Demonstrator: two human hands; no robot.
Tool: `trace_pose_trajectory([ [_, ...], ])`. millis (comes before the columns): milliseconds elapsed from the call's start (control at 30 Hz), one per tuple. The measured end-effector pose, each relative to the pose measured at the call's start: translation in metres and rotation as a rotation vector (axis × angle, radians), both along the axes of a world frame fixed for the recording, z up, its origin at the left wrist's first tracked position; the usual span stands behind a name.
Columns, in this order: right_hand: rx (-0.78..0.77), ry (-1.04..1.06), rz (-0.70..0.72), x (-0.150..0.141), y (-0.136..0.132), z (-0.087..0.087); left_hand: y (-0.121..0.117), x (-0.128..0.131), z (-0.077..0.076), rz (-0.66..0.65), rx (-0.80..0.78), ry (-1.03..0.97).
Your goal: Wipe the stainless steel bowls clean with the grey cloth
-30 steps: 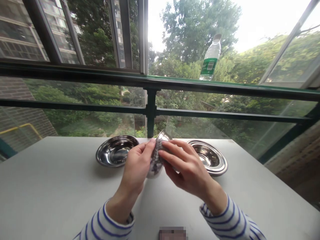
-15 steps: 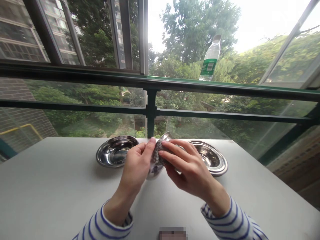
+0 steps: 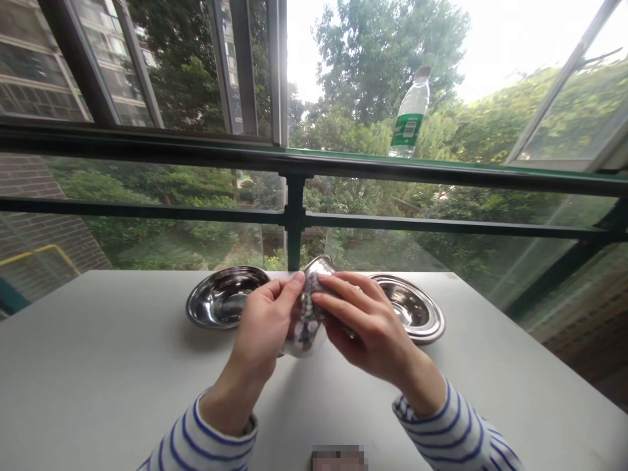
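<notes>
The shiny metal vessel (image 3: 301, 339) is tilted over the tabletop (image 3: 122, 373), with the left hand (image 3: 262, 320) at its left side, grip pinching it between thumb and fingers. At the vessel's right side the right hand (image 3: 370, 320) lays bent fingers against a grey, knobbly patch, though whether that grip pinches anything I cannot tell. One metal bowl (image 3: 213, 306) sits left of the vessel, another bowl (image 3: 435, 320) right of it.

Bowls (image 3: 220, 307) beyond hands (image 3: 265, 320), free tabletop (image 3: 122, 373) nearer
</notes>
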State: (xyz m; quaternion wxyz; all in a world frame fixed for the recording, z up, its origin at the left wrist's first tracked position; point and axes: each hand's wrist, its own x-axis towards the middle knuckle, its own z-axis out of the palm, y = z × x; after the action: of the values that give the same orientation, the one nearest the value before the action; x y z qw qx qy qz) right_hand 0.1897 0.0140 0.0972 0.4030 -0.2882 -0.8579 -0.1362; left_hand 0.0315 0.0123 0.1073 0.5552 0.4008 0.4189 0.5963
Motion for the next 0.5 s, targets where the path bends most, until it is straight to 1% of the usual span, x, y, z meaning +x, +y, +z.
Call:
trace_pose_trajectory([
  [67,-0.018,0.101,-0.046,0.004,0.005,-0.001,0.0,0.0,0.0,0.003,-0.02,0.011],
  [133,-0.028,0.135,-0.053,0.005,0.006,-0.002,0.0,0.0,-0.001,0.0,-0.034,-0.003],
  [300,-0.004,-0.068,0.094,-0.006,-0.007,-0.004,0.001,-0.002,0.001,-0.007,-0.026,-0.148],
  [367,0.005,-0.107,0.116,-0.009,-0.009,-0.005,0.001,-0.003,0.002,-0.002,-0.002,-0.176],
  [433,0.02,-0.062,0.088,-0.008,-0.006,-0.006,0.0,-0.002,0.003,-0.001,0.004,-0.178],
  [500,0.026,0.048,0.019,-0.005,-0.001,-0.007,-0.001,-0.001,0.004,0.0,-0.015,-0.169],
])
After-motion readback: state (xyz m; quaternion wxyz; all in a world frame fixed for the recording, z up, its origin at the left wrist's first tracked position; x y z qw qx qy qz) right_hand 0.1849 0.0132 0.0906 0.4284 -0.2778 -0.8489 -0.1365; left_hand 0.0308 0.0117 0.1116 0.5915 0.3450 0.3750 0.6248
